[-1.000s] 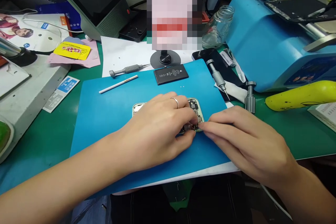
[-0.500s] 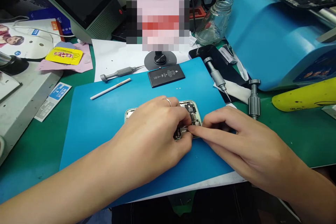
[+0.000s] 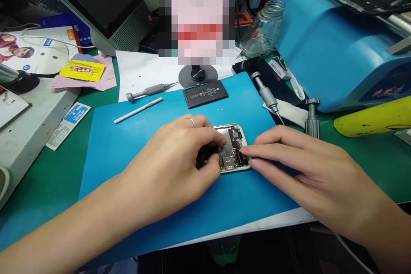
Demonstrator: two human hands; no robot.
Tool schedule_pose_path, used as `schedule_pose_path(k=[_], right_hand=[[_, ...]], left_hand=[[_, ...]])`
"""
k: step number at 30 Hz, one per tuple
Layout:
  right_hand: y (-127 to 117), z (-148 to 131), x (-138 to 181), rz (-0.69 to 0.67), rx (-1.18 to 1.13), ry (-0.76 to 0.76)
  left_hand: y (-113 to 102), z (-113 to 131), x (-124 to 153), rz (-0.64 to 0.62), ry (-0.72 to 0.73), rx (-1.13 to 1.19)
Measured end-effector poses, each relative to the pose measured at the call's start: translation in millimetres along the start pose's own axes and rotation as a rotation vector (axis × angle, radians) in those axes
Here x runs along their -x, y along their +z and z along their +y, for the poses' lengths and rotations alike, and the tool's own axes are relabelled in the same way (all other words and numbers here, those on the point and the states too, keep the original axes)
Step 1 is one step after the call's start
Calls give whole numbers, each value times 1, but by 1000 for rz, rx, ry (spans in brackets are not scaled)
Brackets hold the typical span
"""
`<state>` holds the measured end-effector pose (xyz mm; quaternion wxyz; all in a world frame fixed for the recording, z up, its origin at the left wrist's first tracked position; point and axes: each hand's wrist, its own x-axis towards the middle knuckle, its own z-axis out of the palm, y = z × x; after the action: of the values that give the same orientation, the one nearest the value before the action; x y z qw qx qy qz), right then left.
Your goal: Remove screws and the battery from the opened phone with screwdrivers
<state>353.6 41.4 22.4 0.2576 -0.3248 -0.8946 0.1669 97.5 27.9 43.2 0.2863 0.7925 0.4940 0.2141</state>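
An opened smartphone [image 3: 229,147] lies on the blue mat, its circuit board and metal SIM slot showing at the right end. My left hand [image 3: 180,158], with a ring on one finger, arches over the phone's left part and hides it. Its thumb and index finger are apart, with nothing seen between them. My right hand [image 3: 298,171] is at the phone's right end, index fingertip on the inner edge and thumb by the outer side, pinching the corner. Behind the phone a black battery [image 3: 205,94] lies flat, with tiny white bits [image 3: 220,109] close in front of it.
On the blue mat [image 3: 128,154] lies a white stick [image 3: 138,110]. Screwdrivers [image 3: 150,90] [image 3: 267,94] [image 3: 312,120] lie around its far and right sides. A glass jar [image 3: 263,30], a blue machine [image 3: 321,47] and a yellow cylinder [image 3: 372,117] stand to the right.
My left hand has drawn back leftward and its thumb and index finger have parted, uncovering more of the board. My right fingertips have shifted slightly right to the phone's edge.
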Motion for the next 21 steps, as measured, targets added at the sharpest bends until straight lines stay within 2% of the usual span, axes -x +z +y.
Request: schedule_pose_path(k=[3,8,15,21], right_hand=[[-1,-2,-4,-57,28,-11],[0,-5,-15,-77,75,1],[-4,-8,-24,-150,97,-19],[-4,-5,-30,-240,61,-30]], left_hand=[[-1,-4,1,43,46,-39],[5,-9,1,124,131,-71],[9,-16,2,220,174,-65],[12,-18,1,227,192,-77]])
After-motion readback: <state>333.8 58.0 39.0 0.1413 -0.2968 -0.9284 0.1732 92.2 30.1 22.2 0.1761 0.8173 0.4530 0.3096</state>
